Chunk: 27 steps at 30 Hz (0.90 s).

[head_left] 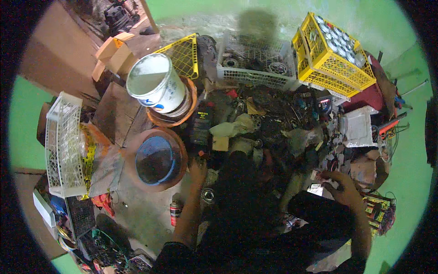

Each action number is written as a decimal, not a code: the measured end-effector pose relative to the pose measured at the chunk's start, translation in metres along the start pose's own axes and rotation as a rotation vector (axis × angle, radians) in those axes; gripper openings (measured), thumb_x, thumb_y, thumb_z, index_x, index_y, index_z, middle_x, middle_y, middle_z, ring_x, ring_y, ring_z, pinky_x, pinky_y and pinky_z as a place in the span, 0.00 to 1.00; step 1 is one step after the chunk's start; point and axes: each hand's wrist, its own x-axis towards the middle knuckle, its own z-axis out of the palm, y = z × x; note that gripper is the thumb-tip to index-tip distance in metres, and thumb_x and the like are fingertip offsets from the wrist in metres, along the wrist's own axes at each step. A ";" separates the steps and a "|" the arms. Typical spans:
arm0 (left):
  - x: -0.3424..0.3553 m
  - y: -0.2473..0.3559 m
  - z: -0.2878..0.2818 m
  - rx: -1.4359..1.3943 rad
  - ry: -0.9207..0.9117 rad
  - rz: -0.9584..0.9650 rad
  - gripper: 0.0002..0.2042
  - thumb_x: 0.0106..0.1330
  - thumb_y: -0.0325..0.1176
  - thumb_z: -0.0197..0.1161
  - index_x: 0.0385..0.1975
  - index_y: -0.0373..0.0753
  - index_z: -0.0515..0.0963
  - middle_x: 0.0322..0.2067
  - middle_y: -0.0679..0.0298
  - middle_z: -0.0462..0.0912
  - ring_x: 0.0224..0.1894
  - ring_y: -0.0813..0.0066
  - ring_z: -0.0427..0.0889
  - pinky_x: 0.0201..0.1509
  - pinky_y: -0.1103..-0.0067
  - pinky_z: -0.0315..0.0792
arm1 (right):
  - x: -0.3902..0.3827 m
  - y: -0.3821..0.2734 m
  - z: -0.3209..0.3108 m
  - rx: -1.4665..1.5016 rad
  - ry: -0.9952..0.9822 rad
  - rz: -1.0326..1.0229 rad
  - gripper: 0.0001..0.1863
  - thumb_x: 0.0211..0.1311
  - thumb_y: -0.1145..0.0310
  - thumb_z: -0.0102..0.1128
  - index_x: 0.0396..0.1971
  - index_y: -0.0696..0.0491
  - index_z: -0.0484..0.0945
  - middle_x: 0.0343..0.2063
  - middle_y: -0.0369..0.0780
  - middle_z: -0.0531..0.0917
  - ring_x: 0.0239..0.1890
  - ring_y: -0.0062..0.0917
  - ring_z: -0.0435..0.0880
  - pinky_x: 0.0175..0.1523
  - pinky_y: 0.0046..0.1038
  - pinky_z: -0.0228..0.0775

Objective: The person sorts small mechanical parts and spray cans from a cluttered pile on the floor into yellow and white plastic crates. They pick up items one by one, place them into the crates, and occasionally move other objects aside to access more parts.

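Observation:
My left hand (198, 167) reaches forward at the near end of a black bottle (202, 125). Its fingers are curled, and a small orange-red piece (201, 154) shows at their tips; I cannot make out what it is. My right hand (338, 186) is raised at the right with bent fingers. At its fingertips shows a small pale and reddish thing (315, 175), too small to name. In front of me, partly in my shadow, lie dark greasy parts, a crumpled pale plastic bag (235, 126) and a small tan box (221, 144).
Left of my left arm are a basin with a blue rim (157, 160) and a red spray can (175, 213). Beyond stand a white bucket (157, 84), a white crate (255, 75) and a yellow crate (335, 59) of cans. Another white crate (64, 146) stands far left.

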 end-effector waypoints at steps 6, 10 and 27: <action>-0.069 -0.021 0.025 0.405 -0.102 -0.007 0.47 0.54 0.51 0.68 0.66 0.30 0.52 0.58 0.42 0.68 0.60 0.39 0.67 0.60 0.60 0.66 | -0.044 0.028 0.020 0.453 0.173 0.286 0.17 0.58 0.78 0.60 0.49 0.54 0.77 0.41 0.42 0.82 0.39 0.25 0.81 0.37 0.27 0.72; -0.025 0.022 0.011 -0.100 -0.289 -0.095 0.54 0.49 0.59 0.69 0.68 0.32 0.48 0.62 0.39 0.62 0.64 0.38 0.59 0.62 0.56 0.63 | -0.054 0.020 0.015 0.210 0.203 0.208 0.18 0.58 0.79 0.60 0.50 0.56 0.76 0.40 0.42 0.81 0.38 0.26 0.81 0.41 0.27 0.72; 0.021 0.015 0.053 0.085 -0.128 0.071 0.46 0.33 0.43 0.81 0.56 0.36 0.65 0.52 0.52 0.75 0.54 0.53 0.74 0.58 0.64 0.69 | -0.078 0.009 -0.015 0.147 0.281 0.165 0.18 0.58 0.76 0.62 0.50 0.58 0.76 0.45 0.45 0.81 0.47 0.27 0.79 0.53 0.26 0.69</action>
